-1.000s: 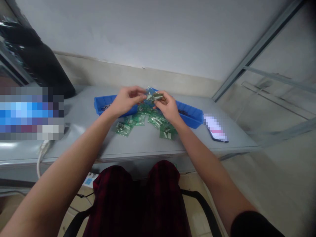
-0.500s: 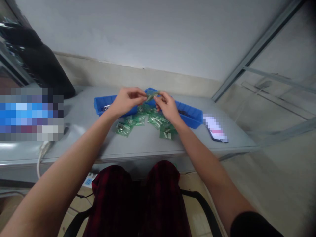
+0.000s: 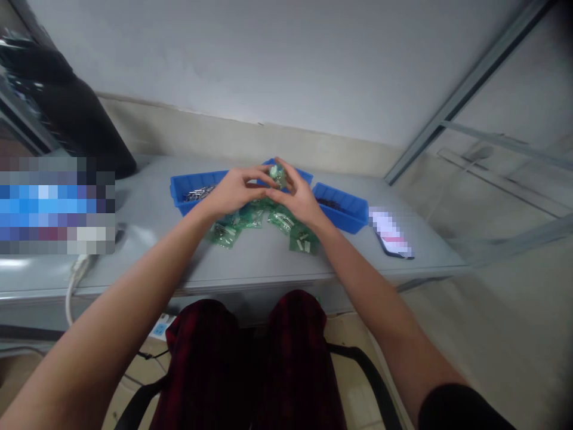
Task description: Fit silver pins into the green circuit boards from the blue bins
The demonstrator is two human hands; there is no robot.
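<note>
My left hand [image 3: 239, 190] and my right hand [image 3: 298, 196] meet above the middle of the desk. Between their fingers is a small green plastic bag [image 3: 278, 175], now bunched up, its contents too blurred to make out. Both hands are closed around it, thumbs toward me. Below them, several green bags with small metal parts lie spread out, among them one bag [image 3: 224, 235] at the left and another bag [image 3: 303, 240] at the right. My fingers and wrists cover part of this pile.
A blue bin [image 3: 179, 194] of shiny metal pieces stands left; another blue bin [image 3: 353, 219] with dark small parts stands right. Between them a third blue bin [image 3: 307, 177] is partly hidden. A phone [image 3: 391, 236], a black bottle [image 3: 85, 119] and a white cable [image 3: 71, 292] are also there.
The bag, earlier stretched between my fingertips, is now bunched up between them. My left hand has moved slightly right and my right hand has curled around the bag's far side.
</note>
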